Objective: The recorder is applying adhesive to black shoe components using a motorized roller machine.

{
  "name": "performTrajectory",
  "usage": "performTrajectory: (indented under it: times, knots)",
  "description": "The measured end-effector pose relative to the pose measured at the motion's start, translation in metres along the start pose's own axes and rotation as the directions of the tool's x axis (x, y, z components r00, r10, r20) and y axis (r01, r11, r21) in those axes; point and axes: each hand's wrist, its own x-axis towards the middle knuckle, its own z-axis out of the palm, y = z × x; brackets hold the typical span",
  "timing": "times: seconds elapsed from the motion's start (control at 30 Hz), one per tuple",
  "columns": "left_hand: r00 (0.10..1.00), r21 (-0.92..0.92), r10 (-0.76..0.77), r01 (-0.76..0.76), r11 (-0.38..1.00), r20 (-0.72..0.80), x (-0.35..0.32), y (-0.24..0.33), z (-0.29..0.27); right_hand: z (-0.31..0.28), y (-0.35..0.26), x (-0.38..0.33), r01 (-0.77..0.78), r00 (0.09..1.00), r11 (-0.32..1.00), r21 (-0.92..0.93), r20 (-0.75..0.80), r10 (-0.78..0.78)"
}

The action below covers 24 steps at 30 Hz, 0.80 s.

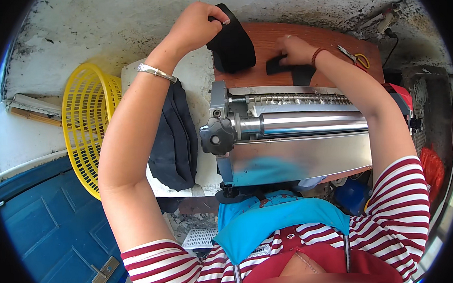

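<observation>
A person in a red-and-white striped shirt works at a steel roller machine [297, 133], both arms stretched past it toward a brown wooden worktop [303, 39] just behind the rollers. The left hand [197, 25], a silver bangle on its wrist, is closed tight around the top edge of a black fabric piece [232, 45], lifting it above the machine's far left corner. The right hand [294, 48] presses flat, fingers spread, on a second black fabric piece [293, 70] lying on the worktop directly behind the machine. A pile of dark cloth [175, 138] lies just left of the machine's black knob [216, 136], with a yellow plastic basket [87, 127] farther left. Yellow-handled pliers [355, 58] rest beyond the machine's right end.
</observation>
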Motion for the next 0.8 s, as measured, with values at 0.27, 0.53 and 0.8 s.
performTrajectory:
  times: [0.27,0.53,0.8]
  knots:
    - [0.995,-0.086,0.064,-0.071,0.994,-0.082,-0.007,0.017,0.002,-0.121,-0.061,-0.059,0.021,0.979,0.516,0.856,-0.122,0.164]
    - [0.924,0.278,0.330,-0.272,0.921,-0.191,-0.021,0.081,-0.021,-0.167,-0.117,-0.103,0.036,0.975,0.401,0.915,-0.121,0.187]
    - [0.884,0.140,0.437,-0.418,0.898,-0.166,-0.040,0.127,-0.035,-0.171,-0.144,-0.090,0.061,0.977,-0.268,0.961,-0.113,-0.182]
